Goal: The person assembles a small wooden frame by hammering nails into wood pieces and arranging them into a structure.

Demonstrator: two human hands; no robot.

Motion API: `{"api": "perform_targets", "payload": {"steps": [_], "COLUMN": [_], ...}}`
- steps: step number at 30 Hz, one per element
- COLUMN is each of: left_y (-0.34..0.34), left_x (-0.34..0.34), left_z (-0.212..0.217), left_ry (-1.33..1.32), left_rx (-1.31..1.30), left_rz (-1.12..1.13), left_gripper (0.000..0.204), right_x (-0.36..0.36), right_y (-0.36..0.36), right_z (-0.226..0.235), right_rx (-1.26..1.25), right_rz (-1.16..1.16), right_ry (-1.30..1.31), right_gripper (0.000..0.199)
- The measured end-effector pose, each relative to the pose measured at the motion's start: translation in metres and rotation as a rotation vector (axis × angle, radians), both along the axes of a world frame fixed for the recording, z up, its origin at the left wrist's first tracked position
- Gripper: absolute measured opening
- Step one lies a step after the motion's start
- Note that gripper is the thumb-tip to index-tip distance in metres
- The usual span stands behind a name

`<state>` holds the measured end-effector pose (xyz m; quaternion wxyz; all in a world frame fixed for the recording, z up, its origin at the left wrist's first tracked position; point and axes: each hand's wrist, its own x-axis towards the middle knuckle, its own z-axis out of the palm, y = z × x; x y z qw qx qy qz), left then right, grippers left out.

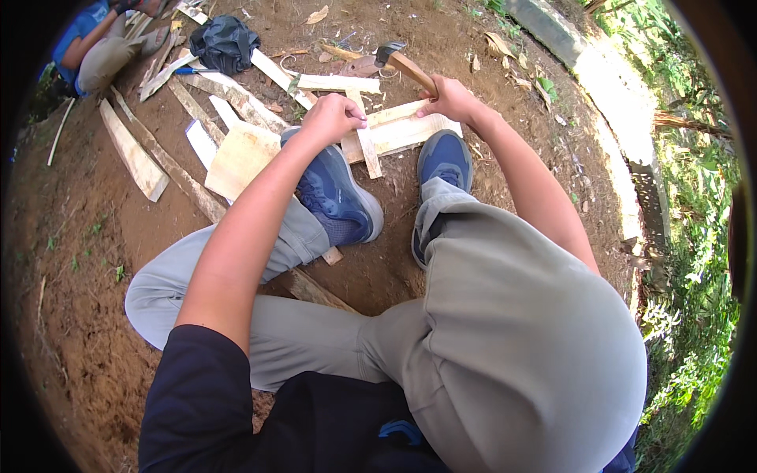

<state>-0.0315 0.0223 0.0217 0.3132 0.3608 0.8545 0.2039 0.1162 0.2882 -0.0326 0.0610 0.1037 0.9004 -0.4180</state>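
My right hand (453, 100) is closed round the wooden handle of a hammer (410, 71), whose dark head points up and to the left. Beneath that hand lies a pale wooden board (422, 132) on the ground, just beyond my shoes. A narrow wooden strip (368, 151) crosses the board's left end. My left hand (333, 118) is closed in a pinch at the strip, fingertips together. Whatever sits between those fingertips is too small to make out.
Several pale wood slats (130, 150) lie scattered at the left, with a wide flat piece (242, 162) by my left shoe (335, 193). A black plastic bag (225, 43) rests beyond them. Another person (98, 55) sits at the far left. A concrete edge (568, 39) runs along the right.
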Motion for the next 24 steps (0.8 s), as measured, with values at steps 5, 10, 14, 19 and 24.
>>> {"api": "perform_targets", "payload": {"steps": [5, 10, 14, 19, 24], "left_y": [0.001, -0.004, -0.011, -0.023, -0.024], "left_x": [-0.003, -0.007, -0.002, 0.030, 0.044], "left_z": [0.003, 0.007, 0.000, 0.002, -0.012], "left_ry": [0.055, 0.153, 0.192, 0.386, 0.259], "left_rx": [-0.030, -0.020, 0.099, 0.291, 0.451], "left_rz": [-0.074, -0.170, -0.166, -0.067, 0.147], "left_gripper": [0.018, 0.019, 0.017, 0.032, 0.025], "right_x": [0.021, 0.063, 0.083, 0.101, 0.102], "right_y": [-0.017, -0.059, -0.080, -0.103, -0.103], "right_z": [0.057, 0.123, 0.117, 0.098, 0.093], "right_rx": [0.084, -0.192, -0.212, -0.098, -0.046], "right_rz": [-0.158, -0.286, -0.230, -0.147, -0.168], "right_ry": [-0.066, -0.045, -0.022, 0.028, 0.042], "right_gripper": [0.052, 0.044, 0.039, 0.034, 0.031]}}
